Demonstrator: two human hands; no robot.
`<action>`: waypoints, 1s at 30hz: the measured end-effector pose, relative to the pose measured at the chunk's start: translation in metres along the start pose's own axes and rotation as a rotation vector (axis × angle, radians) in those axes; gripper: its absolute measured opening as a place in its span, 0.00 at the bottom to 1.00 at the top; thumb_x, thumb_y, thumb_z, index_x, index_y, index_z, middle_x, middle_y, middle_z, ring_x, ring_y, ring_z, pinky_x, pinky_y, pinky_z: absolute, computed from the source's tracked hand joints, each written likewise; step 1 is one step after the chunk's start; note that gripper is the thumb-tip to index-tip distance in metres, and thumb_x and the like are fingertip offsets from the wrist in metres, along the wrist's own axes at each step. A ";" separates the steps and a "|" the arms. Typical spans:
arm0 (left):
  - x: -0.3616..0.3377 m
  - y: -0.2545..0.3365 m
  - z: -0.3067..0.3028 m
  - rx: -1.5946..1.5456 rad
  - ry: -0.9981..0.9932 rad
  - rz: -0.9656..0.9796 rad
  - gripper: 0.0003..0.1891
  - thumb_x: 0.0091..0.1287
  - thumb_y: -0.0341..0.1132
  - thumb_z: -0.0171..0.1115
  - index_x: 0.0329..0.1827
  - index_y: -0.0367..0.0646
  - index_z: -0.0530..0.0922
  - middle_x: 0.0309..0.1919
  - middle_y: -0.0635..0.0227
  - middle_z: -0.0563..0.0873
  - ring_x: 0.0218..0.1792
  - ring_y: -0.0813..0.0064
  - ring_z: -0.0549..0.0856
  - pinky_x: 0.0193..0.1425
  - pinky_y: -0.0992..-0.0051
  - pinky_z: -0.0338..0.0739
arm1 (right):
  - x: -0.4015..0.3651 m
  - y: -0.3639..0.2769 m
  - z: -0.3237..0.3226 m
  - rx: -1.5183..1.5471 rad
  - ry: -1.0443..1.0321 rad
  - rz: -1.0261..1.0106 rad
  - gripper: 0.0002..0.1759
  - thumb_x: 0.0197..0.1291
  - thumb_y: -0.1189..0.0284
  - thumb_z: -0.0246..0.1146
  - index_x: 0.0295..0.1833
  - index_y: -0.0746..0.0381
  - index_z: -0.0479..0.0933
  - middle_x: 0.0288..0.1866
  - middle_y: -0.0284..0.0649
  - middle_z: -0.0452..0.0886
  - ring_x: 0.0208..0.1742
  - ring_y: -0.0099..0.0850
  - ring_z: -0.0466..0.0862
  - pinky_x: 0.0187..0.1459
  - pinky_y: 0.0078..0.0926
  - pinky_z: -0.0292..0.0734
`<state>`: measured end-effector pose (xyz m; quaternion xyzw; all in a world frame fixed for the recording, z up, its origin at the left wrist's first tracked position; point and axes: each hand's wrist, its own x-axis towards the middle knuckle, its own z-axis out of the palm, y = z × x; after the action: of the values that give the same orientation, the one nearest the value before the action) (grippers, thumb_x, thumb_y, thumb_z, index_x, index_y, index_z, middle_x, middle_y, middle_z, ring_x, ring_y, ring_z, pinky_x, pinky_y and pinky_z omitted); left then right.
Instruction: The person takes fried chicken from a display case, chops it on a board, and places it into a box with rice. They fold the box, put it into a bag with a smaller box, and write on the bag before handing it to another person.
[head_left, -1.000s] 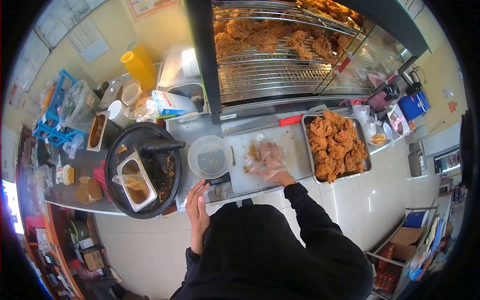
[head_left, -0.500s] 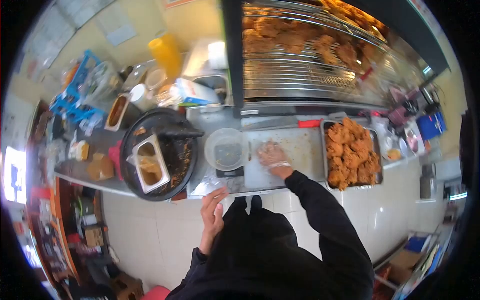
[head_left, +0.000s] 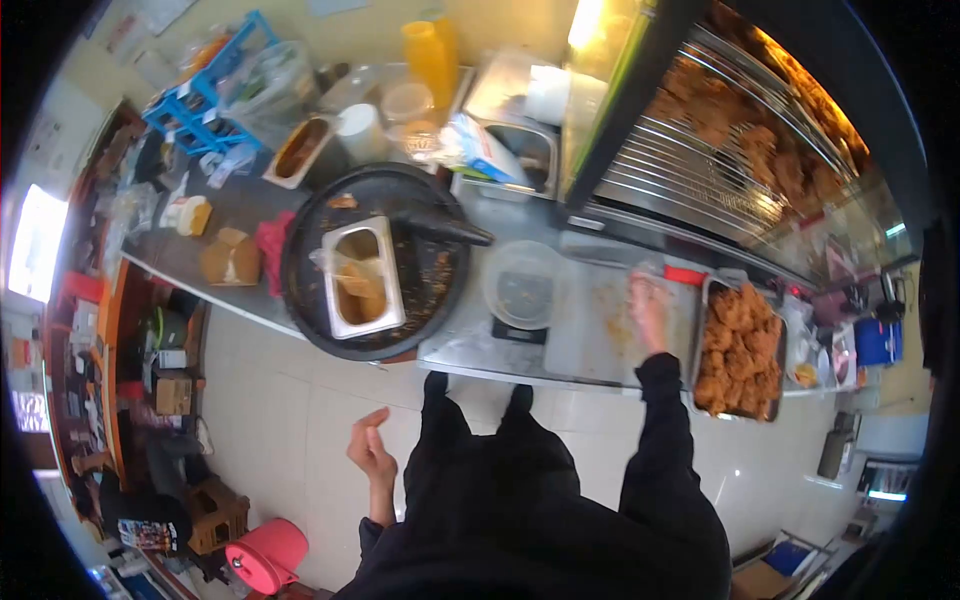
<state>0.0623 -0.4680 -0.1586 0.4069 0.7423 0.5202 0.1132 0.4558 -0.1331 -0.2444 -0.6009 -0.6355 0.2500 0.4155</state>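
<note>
Head view: red-handled knife [head_left: 686, 275] beside right grip [head_left: 648, 303], closure unclear; left grip [head_left: 372, 450] released.

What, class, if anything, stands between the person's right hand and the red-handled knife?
Nothing visible does. The right hand is over the cutting board, its fingertips close to the red handle of the knife; blur hides whether they touch.
</note>
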 end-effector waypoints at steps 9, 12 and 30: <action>0.188 -0.156 -0.118 0.183 0.421 -0.026 0.20 0.69 0.32 0.58 0.61 0.33 0.74 0.61 0.54 0.78 0.61 0.60 0.77 0.60 0.67 0.72 | 0.008 -0.404 0.125 0.648 -0.579 0.332 0.16 0.68 0.59 0.61 0.50 0.60 0.76 0.31 0.30 0.75 0.21 0.12 0.69 0.16 0.07 0.57; 0.258 -0.203 -0.116 0.258 0.373 -0.011 0.49 0.54 0.39 0.75 0.74 0.33 0.53 0.70 0.49 0.65 0.67 0.52 0.68 0.66 0.59 0.65 | 0.005 -0.496 0.235 0.664 -0.925 0.263 0.14 0.67 0.60 0.61 0.49 0.59 0.76 0.30 0.29 0.73 0.21 0.12 0.67 0.16 0.07 0.58; 0.354 -0.238 -0.122 -0.034 0.242 -0.126 0.57 0.39 0.34 0.83 0.72 0.34 0.54 0.62 0.49 0.69 0.63 0.51 0.72 0.66 0.62 0.68 | -0.046 -0.600 0.558 -0.386 -1.630 -0.639 0.18 0.66 0.64 0.57 0.60 0.53 0.77 0.55 0.47 0.80 0.57 0.49 0.78 0.58 0.41 0.73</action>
<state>-0.3532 -0.3261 -0.2212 0.2916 0.7657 0.5699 0.0622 -0.3433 -0.1682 -0.0599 -0.0904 -0.9011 0.3604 -0.2235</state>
